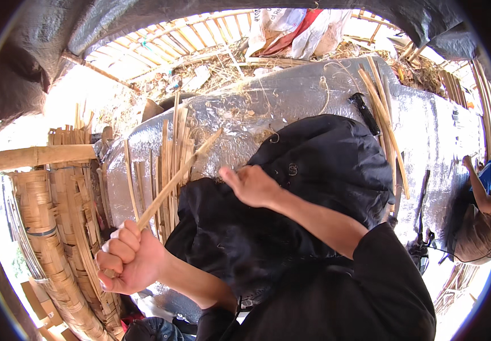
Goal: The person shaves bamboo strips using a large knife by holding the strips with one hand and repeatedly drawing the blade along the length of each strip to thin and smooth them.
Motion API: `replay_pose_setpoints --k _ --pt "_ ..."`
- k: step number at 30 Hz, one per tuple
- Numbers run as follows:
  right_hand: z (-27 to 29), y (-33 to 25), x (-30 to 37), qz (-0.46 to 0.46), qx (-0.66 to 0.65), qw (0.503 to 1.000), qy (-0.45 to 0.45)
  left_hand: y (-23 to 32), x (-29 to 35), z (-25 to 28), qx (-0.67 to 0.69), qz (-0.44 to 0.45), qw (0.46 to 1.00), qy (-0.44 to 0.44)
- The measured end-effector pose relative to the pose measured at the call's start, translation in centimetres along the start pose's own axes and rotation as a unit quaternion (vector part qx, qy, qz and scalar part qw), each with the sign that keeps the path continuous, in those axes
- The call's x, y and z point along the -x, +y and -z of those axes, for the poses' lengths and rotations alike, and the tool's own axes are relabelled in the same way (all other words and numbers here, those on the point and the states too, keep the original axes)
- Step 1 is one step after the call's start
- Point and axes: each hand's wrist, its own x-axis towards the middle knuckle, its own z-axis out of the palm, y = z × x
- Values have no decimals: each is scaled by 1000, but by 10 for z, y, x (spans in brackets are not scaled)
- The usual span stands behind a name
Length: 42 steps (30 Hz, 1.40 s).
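My left hand (132, 258) is wrapped round the lower end of a long, pale bamboo strip (168, 188). From my fist the strip slants up and to the right, its far end looking frayed. Just right of that end is my right hand (252, 185), apart from the strip. Its fingers are curled and its thumb points up and left; what they hold, if anything, is hidden. Under both forearms a black cloth (325, 165) covers my lap. More upright bamboo strips (176, 150) stand close behind the held one.
A silvery sheet (291, 85) spreads beneath me. Rolled woven bamboo (44, 221) stands at left, below a bamboo pole (41, 156). Loose bamboo sticks (386, 122) and a black object (364, 113) lie to the right. Another person (478, 216) sits at the far right.
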Motion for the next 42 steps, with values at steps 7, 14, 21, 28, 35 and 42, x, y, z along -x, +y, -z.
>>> replay_pose_setpoints --k 7,14,21,28,35,42 --pt "-5 43 -26 -39 33 998 25 5 -2 23 32 -4 997 66" --pt "3 36 -2 -57 45 997 34 1 4 13 23 -3 998 56" --pt "-17 54 -8 -33 18 998 41 1 2 16 14 -3 996 92" --pt "-11 52 -15 -70 72 993 54 12 0 25 19 -8 996 88" --pt "1 92 -32 -78 111 984 120 14 2 38 21 -17 991 135" --pt "34 67 -19 -192 58 980 14 18 1 44 -19 -37 978 203"
